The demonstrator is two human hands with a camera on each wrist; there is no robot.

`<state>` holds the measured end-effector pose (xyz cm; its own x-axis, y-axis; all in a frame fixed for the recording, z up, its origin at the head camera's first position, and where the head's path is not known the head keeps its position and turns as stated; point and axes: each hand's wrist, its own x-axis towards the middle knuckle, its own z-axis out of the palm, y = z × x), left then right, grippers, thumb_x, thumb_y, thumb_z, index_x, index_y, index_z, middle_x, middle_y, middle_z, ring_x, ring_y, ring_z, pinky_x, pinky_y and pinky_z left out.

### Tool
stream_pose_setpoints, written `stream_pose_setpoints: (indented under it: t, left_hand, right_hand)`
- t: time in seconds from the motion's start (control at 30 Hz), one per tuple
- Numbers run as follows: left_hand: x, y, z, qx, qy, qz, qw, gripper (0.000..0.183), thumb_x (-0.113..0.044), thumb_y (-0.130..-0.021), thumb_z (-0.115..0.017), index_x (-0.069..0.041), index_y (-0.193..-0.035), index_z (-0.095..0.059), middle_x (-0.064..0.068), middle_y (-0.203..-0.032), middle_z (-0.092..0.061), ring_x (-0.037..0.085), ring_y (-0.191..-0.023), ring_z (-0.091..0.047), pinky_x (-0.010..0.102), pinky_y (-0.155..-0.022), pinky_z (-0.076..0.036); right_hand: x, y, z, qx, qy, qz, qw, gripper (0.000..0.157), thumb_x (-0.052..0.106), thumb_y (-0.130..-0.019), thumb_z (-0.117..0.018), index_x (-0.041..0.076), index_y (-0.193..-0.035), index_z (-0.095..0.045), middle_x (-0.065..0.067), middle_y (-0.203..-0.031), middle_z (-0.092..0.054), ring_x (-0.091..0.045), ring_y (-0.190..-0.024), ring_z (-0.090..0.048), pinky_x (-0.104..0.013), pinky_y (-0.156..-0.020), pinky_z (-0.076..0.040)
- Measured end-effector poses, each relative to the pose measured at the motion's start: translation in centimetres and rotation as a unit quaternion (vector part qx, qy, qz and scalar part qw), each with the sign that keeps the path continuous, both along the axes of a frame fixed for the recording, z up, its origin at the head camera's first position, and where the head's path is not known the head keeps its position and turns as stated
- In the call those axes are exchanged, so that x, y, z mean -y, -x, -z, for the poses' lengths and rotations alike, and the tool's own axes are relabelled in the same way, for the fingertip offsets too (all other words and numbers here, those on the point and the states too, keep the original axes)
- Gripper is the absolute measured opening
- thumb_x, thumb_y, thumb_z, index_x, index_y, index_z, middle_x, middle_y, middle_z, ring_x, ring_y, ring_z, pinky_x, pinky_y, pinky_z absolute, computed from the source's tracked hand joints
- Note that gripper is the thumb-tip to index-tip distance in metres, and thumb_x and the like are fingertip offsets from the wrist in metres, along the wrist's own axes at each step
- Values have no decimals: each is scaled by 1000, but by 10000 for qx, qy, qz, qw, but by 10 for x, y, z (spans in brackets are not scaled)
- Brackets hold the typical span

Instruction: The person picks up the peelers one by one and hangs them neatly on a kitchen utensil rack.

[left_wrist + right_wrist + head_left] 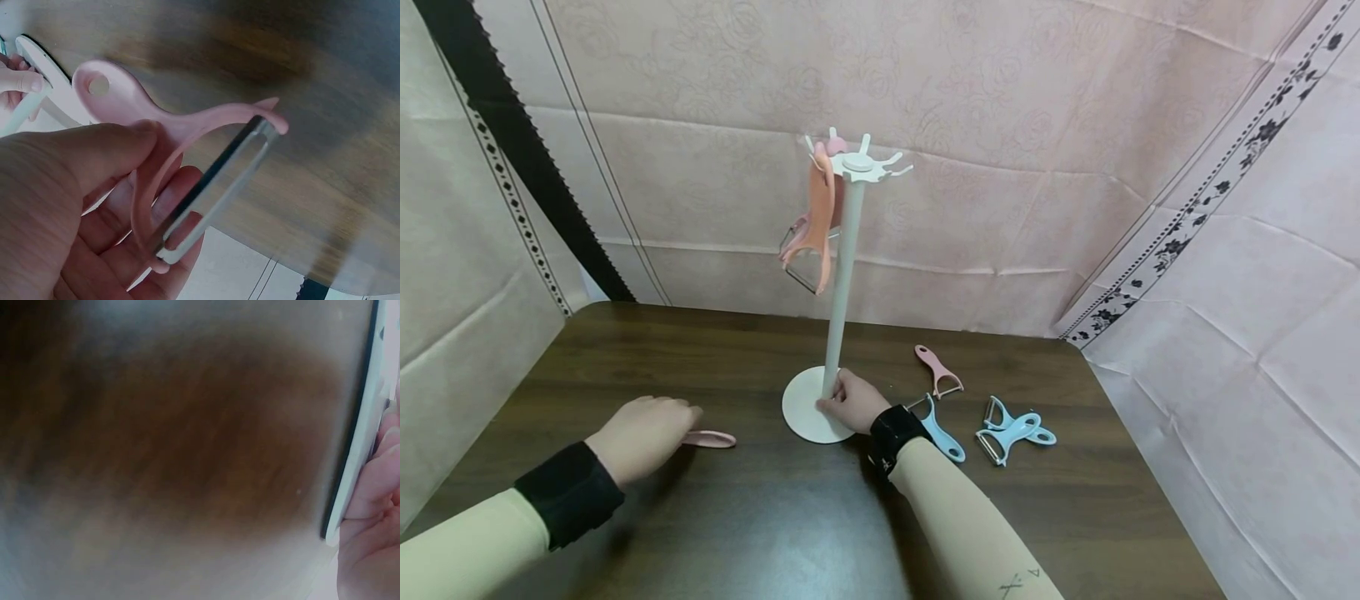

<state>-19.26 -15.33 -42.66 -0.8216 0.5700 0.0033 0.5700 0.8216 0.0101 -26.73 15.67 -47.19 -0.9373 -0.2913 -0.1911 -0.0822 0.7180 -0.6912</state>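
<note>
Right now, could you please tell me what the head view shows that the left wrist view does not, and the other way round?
Only the head view shows the hooked top of the stand, the orange peeler hanging there and the loose pink peeler.
Only the left wrist view shows the metal blade of the held pink peeler.
Both show the left hand holding that peeler, the right hand at the round base, and the brown table.
</note>
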Motion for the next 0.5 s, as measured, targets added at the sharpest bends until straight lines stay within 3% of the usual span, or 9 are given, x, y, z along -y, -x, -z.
stream_pose_setpoints:
  t: [0.13, 0.23, 0.5]
  left_hand:
    - [3, 2, -6, -183, -236, -31, 9995, 19, 2, -75, -75, -13, -75, -62, -5, -63, -53, 9, -56, -47, 32, -51, -43]
    - [4, 4, -16, -67, -650, -166, 9977, 18, -2, -77, -77, -13, -76, -62, -6, -64, -52, 8, -55, -45, 30, -51, -42]
    - [2, 9, -40, 308, -1868, -244, 9816, 8, -11, -87, -71, -14, -87, -64, -8, -67, -51, 7, -55, -45, 28, -50, -39]
  right_hand:
    - [0, 0, 1, -51, -13, -32, 10000, 27, 31, -90, -69, 12, -93, -51, 0, -75, -52, -14, -66, -51, -28, -60, -43]
    - [-1, 0, 1, -78, -13, -48, 10000, 27, 31, -90, -69, 12, -92, -51, 0, -75, -52, -14, -66, -50, -28, -59, -43]
    - [-1, 4, 5, -75, 39, -47, 10000, 27, 31, -89, -70, 12, -92, -51, 0, -74, -52, -14, -65, -50, -29, -59, -42]
